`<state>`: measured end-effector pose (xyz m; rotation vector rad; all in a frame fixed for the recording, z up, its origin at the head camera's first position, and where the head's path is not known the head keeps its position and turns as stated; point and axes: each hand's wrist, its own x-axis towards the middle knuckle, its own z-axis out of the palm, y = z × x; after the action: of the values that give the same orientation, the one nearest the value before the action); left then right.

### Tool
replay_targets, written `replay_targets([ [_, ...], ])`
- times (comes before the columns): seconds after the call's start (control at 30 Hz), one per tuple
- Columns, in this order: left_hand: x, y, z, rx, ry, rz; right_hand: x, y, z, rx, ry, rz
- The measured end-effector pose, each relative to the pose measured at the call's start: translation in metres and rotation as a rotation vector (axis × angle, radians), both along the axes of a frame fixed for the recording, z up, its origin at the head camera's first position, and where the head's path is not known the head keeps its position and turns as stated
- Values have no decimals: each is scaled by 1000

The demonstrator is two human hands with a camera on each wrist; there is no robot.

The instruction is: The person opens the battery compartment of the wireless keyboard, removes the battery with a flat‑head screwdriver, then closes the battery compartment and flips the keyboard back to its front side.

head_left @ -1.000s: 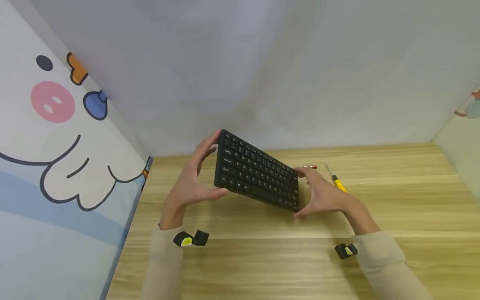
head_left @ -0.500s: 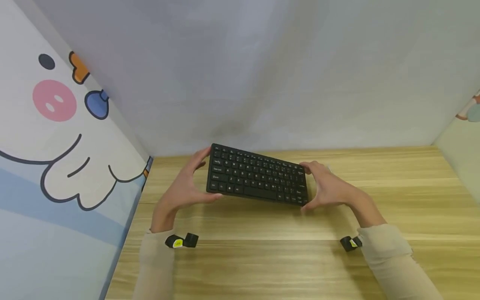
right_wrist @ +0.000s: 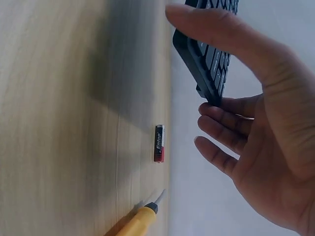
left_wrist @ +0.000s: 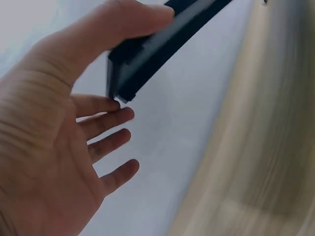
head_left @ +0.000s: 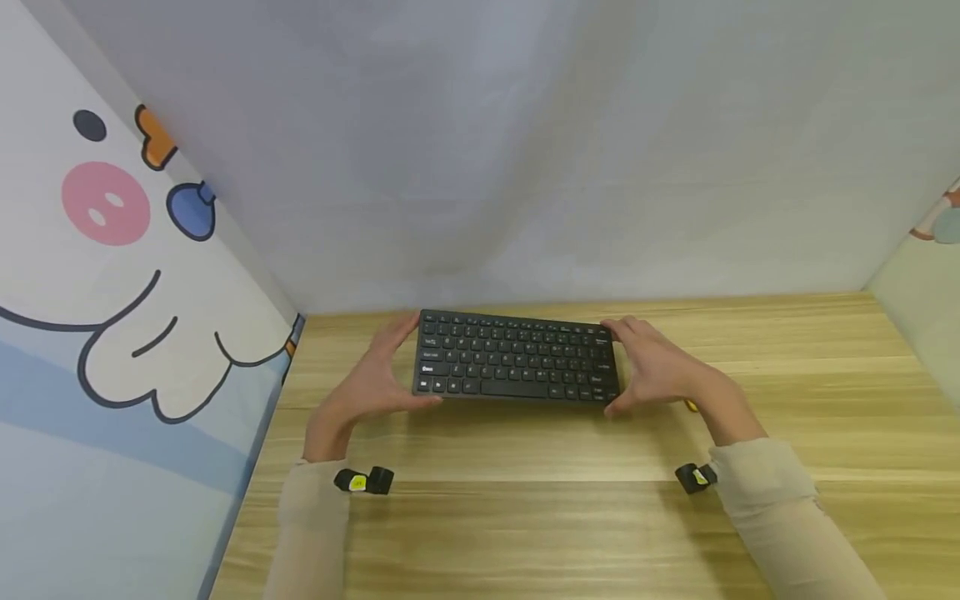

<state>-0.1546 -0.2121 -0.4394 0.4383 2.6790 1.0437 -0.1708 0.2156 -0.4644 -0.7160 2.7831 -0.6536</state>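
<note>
A black compact keyboard [head_left: 517,357] is held between both hands, keys facing up toward the head camera. My left hand [head_left: 372,379] grips its left end, thumb on the front edge and fingertips at the back corner. At the opposite end my right hand [head_left: 651,367] grips it the same way. In the right wrist view the keyboard [right_wrist: 204,64] is raised off the table, casting a shadow on the wood. The left wrist view shows the thumb [left_wrist: 142,18] over the keyboard's edge [left_wrist: 152,54], with several fingers spread beyond its corner.
On the wooden table [head_left: 510,533] lie a red-and-black battery [right_wrist: 159,143] and a yellow-handled screwdriver [right_wrist: 140,221], both beyond the right hand. A pale wall [head_left: 525,167] stands along the table's back edge. A cartoon-printed panel [head_left: 112,333] rises at the left.
The keyboard has gone from steeply tilted, left end up, to nearly level, its left end coming down. Both hands keep their grip. The right arm now hides most of the screwdriver in the head view.
</note>
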Motion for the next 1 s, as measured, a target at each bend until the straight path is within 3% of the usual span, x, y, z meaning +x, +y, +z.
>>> replay_targets([
  [0.47, -11, 2, -38, -255, -18, -13, -7, -14, -11, 163, 7, 4],
  [0.83, -20, 8, -50, -347, -15, -38, -10, -15, -19, 218, -24, -10],
  [1.0, -23, 12, -54, -461, 23, -65, -11, -16, -20, 229, -31, -12],
])
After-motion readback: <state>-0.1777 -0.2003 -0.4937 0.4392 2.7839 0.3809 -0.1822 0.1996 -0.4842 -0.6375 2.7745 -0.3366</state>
